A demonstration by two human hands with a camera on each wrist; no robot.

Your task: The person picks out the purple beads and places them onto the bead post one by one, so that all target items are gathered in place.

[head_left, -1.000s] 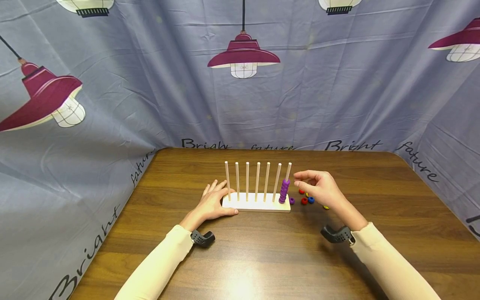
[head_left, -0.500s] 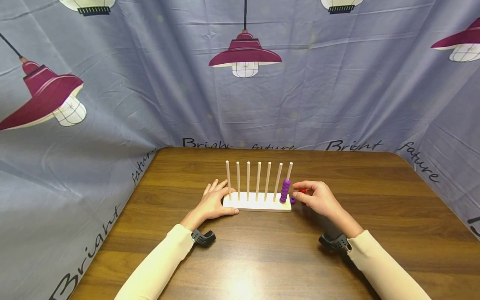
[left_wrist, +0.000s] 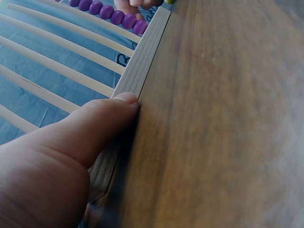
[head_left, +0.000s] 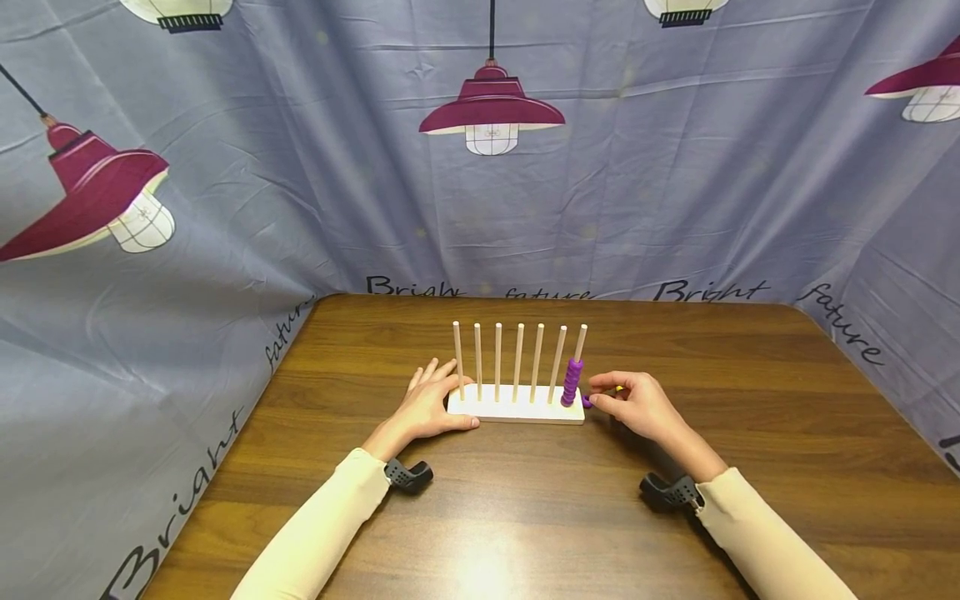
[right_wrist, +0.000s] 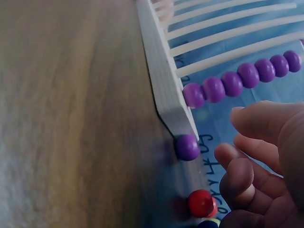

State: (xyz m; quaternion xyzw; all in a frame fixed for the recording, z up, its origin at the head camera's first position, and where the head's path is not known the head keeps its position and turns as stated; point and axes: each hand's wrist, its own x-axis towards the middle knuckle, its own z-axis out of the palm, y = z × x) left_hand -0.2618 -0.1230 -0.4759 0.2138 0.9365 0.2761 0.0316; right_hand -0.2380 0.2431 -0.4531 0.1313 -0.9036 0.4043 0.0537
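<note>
A pale wooden bead rack [head_left: 517, 410] with a row of several upright pegs stands mid-table. Purple beads [head_left: 572, 383] are stacked on its rightmost peg; the other pegs are bare. My left hand [head_left: 427, 408] holds the rack's left end, its thumb on the front edge and its fingers behind. On the table, a loose purple bead [right_wrist: 187, 147] lies by the rack's right end. My right hand [head_left: 637, 404] hovers beside that bead, thumb and index finger apart. In the right wrist view its fingers are loosely bent, nothing between them.
A red bead [right_wrist: 200, 204] and a blue bead [right_wrist: 208, 223] lie near the right hand, mostly hidden from the head view. A bit of yellow [head_left: 619, 388] shows behind that hand. Printed grey-blue cloth [head_left: 495, 208] hangs around the wooden table [head_left: 480, 508].
My right hand has come down from beside the purple stack to the loose purple bead, covering most of the loose coloured beads in the head view. The left hand keeps its place on the rack.
</note>
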